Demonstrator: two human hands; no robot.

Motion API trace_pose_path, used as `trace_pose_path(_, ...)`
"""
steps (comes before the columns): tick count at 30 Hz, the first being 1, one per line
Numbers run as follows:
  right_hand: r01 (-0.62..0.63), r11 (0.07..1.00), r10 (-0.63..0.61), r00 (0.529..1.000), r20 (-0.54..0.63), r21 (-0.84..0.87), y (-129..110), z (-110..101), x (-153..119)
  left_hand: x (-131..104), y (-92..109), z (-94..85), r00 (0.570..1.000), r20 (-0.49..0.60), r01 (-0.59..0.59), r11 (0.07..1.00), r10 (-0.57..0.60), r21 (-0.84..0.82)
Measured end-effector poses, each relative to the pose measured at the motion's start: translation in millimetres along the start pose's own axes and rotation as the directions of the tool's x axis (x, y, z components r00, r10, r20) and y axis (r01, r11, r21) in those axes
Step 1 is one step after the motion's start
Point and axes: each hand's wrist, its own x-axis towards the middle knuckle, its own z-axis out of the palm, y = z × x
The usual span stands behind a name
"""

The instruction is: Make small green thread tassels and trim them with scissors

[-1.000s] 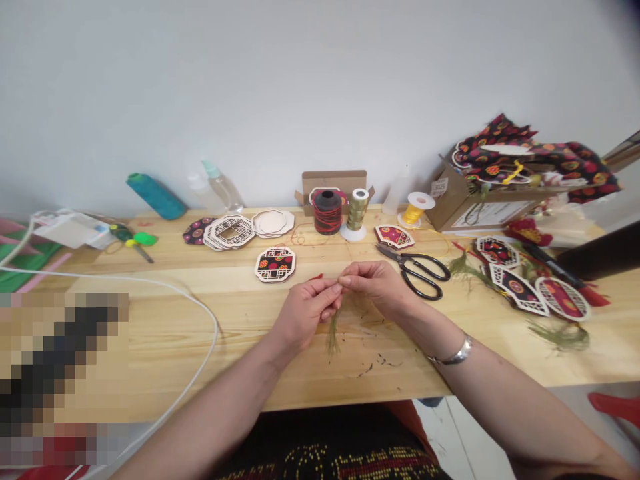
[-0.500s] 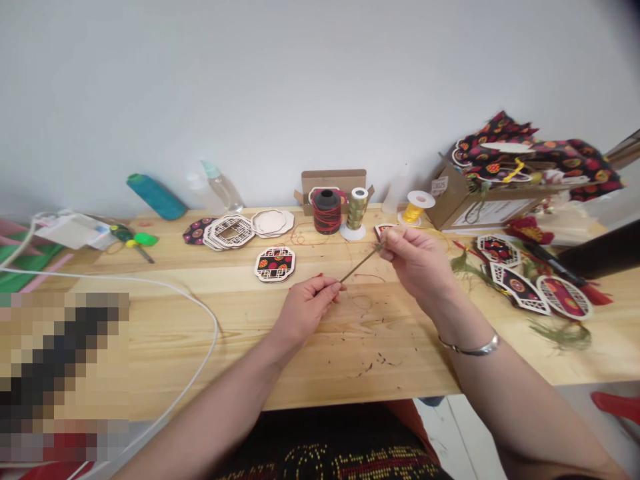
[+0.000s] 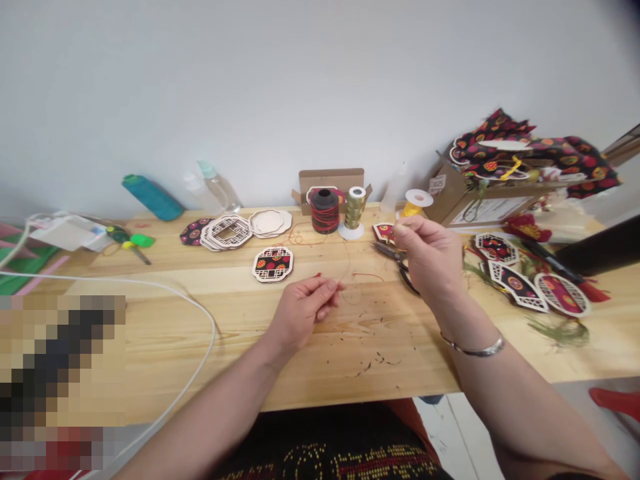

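Note:
My left hand (image 3: pixel 306 308) is closed in a pinch low over the table's middle. Specks of red show at its fingertips, too small to name. Above the table to the right, my right hand (image 3: pixel 431 257) pinches thumb against fingers, and whatever lies between them is hidden. No cord shows plainly between the two hands. Black-handled pliers (image 3: pixel 391 251) lie partly behind the right hand, beside a red patterned piece in a pale frame (image 3: pixel 384 232). Left of my left hand rests a framed patterned piece (image 3: pixel 273 265) with lattice edges.
Along the wall stand a red-and-black thread spool (image 3: pixel 325 217), a gold thread spool (image 3: pixel 354 212) and a yellow spool (image 3: pixel 413 205). Lattice frames (image 3: pixel 227 232) are stacked left. A cardboard box (image 3: pixel 487 203) holds patterned fabric. A white cable (image 3: pixel 213 327) curves across the left side.
The green cord stretched between my hands is no longer visible there. My right hand has moved slightly right, uncovering the pliers. My left hand has stayed nearly in place.

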Motion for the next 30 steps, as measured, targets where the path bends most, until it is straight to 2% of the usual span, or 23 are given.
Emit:
trace_pose_path(1, 0.037, 0.998, -0.036, 0.999, 0.029, -0.044, 1, 3, -3, -2, 1, 0.2, 0.992, 0.101, 0.076, 0.997, -0.072, -0.035)
trace_pose_path(3, 0.155, 0.977, -0.138, 0.983, 0.124, -0.146, 3, 9, -11, -4, 3, 0.4, 0.944, 0.277, 0.206, 0.976, -0.178, -0.074)
trace_pose_path(4, 0.233, 0.953, -0.197, 0.962, 0.188, -0.194, 3, 13, -16, -4, 4, 0.3, 0.917, 0.339, 0.254, 0.963, -0.211, -0.088)
trace_pose_path(6, 0.399, 0.878, -0.313, 0.896, 0.314, -0.264, 4, 20, -26, -3, 5, -0.1, 0.884, 0.392, 0.329, 0.935, -0.255, -0.132)
trace_pose_path(8, 0.54, 0.787, -0.398, 0.814, 0.423, -0.299, 5, 25, -35, -1, 5, -0.7, 0.888, 0.368, 0.369, 0.906, -0.277, -0.208)
trace_pose_path(10, 0.648, 0.699, -0.454, 0.73, 0.511, -0.304, 6, 27, -42, 2, 6, -1.5, 0.911, 0.302, 0.366, 0.885, -0.279, -0.287)
trace_pose_path(14, 0.765, 0.587, -0.481, 0.593, 0.646, -0.265, 7, 26, -48, 5, 6, -3.3, 0.942, 0.209, 0.321, 0.89, -0.264, -0.323)
trace_pose_path(22, 0.852, 0.466, -0.431, 0.454, 0.78, -0.239, 5, 24, -46, 6, 4, -4.1, 0.965, 0.154, 0.252, 0.919, -0.213, -0.305)
trace_pose_path(30, 0.873, 0.468, -0.446, 0.366, 0.817, -0.135, -2, 31, -51, 11, -1, -7.4, 0.977, 0.089, 0.214, 0.923, -0.196, -0.321)
